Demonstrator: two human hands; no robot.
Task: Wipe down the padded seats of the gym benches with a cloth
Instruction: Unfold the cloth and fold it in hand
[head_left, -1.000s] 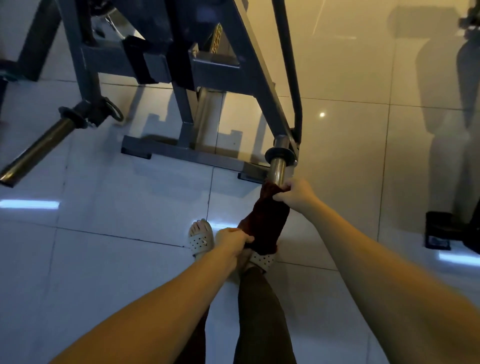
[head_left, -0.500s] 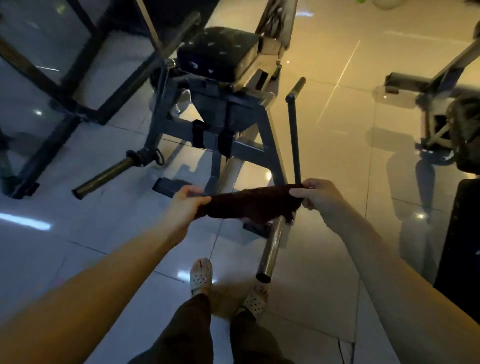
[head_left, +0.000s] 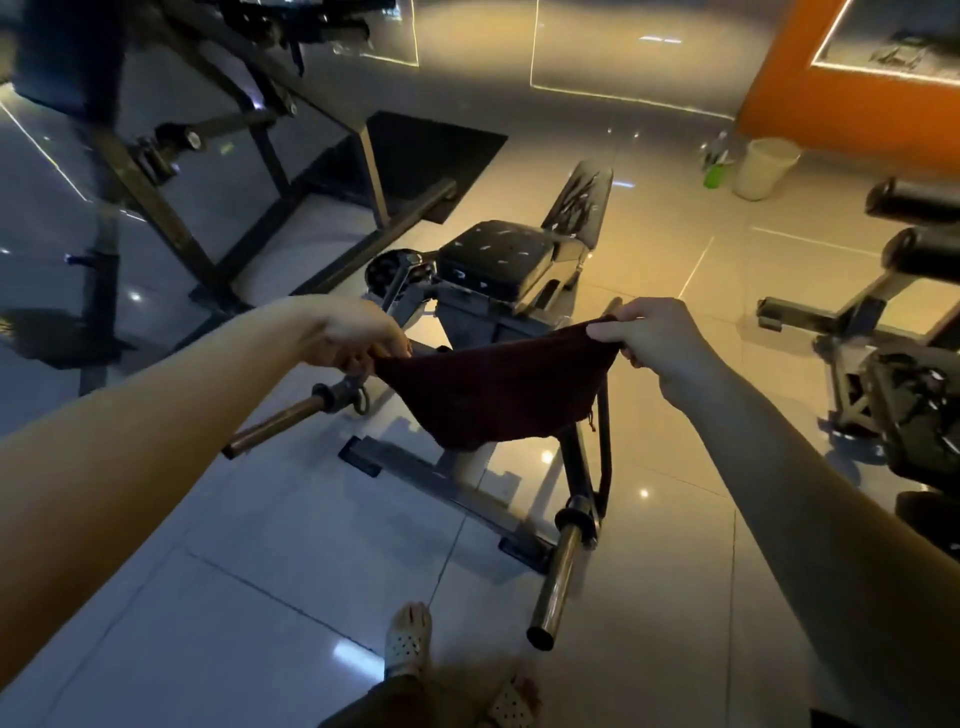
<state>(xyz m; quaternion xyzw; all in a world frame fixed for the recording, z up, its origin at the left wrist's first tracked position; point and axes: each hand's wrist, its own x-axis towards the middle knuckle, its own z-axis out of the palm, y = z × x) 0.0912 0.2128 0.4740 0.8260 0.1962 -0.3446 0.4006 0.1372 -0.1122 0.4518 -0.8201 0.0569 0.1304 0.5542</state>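
A dark red cloth (head_left: 493, 395) hangs spread between my two hands in the air in front of me. My left hand (head_left: 358, 338) pinches its left corner and my right hand (head_left: 654, 343) pinches its right corner. Beyond the cloth stands a gym bench with a black padded seat (head_left: 493, 254), its surface scuffed and torn, and a tilted padded backrest (head_left: 582, 200) behind it. The cloth is apart from the seat, nearer to me and covering part of the bench's steel frame.
Two steel weight pegs (head_left: 558, 582) (head_left: 275, 423) stick out from the bench base toward me. A large dark machine frame (head_left: 171, 171) stands at left. Another bench with roller pads (head_left: 914, 228) is at right. A pale bin (head_left: 766, 166) stands by the orange wall. My feet (head_left: 410, 639) are on glossy tiles.
The cloth came off the right weight peg and is now stretched wide between both hands. My view has lifted from the floor to the padded seat and the room beyond.
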